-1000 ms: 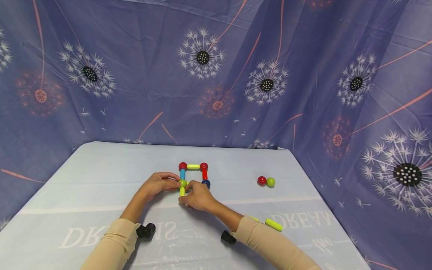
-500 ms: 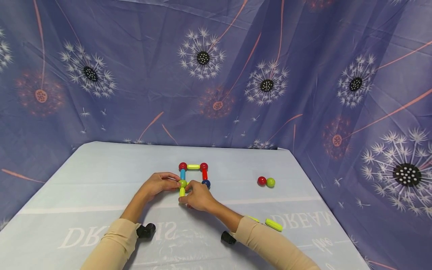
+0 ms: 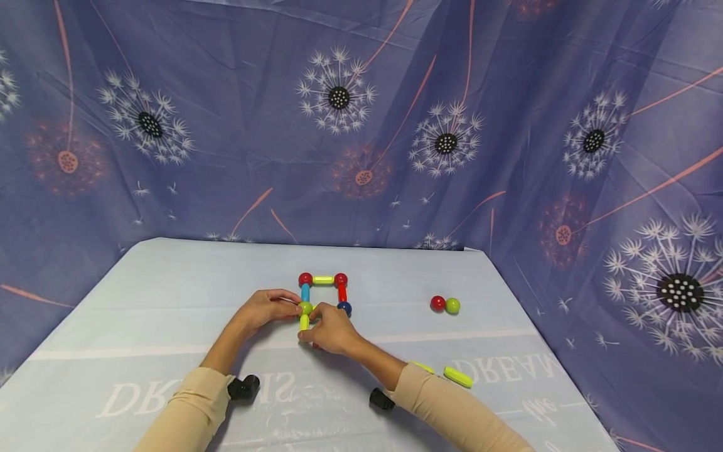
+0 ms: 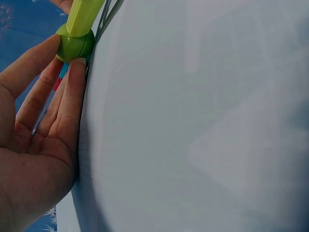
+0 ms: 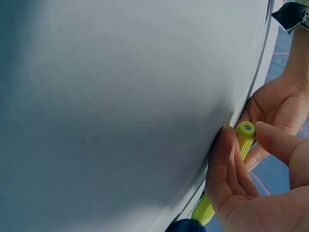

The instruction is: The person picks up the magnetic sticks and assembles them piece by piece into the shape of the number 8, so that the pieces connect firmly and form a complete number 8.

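A square of magnetic rods and balls lies on the table, with red balls at its two far corners, a dark blue ball (image 3: 344, 307) near right and a green ball (image 3: 305, 308) near left. My left hand (image 3: 270, 309) pinches that green ball between thumb and fingers. My right hand (image 3: 333, 329) pinches a yellow-green rod (image 3: 304, 322) that points from the green ball toward me. In the right wrist view the rod's free end (image 5: 246, 127) shows a round metal tip. Another yellow-green rod (image 5: 203, 210) runs to the blue ball, mostly hidden by my right hand in the head view.
A loose red ball (image 3: 437, 304) and green ball (image 3: 452, 306) sit together at the right. Yellow-green rods (image 3: 458, 376) lie by my right sleeve, one partly covered. A patterned blue cloth (image 3: 361, 125) hangs behind the table (image 3: 186, 276).
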A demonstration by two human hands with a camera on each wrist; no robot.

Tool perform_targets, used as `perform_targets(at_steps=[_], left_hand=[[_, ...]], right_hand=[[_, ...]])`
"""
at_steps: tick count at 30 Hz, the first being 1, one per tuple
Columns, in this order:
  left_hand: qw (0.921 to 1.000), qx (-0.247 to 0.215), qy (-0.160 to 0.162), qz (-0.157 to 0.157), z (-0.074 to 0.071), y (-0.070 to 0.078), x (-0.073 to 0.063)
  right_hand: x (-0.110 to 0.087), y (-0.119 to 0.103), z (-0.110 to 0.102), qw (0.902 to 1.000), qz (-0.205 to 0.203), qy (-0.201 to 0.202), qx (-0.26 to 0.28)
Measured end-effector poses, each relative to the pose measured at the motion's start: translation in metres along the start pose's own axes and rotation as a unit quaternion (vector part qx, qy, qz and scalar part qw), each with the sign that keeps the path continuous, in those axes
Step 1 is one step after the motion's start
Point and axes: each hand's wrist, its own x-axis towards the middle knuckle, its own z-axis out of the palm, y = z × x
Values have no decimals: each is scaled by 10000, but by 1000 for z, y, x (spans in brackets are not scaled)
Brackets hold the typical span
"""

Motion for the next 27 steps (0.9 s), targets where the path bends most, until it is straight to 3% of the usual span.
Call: perform_targets(at_steps=[17, 27], left_hand=[[9999, 157, 7, -44, 2, 1, -1], [10000, -30, 25, -92, 3, 1, 0]], right_hand=[[-3, 3, -6, 9999, 31, -15, 104], [-11, 12, -34, 9998, -140, 112, 125]])
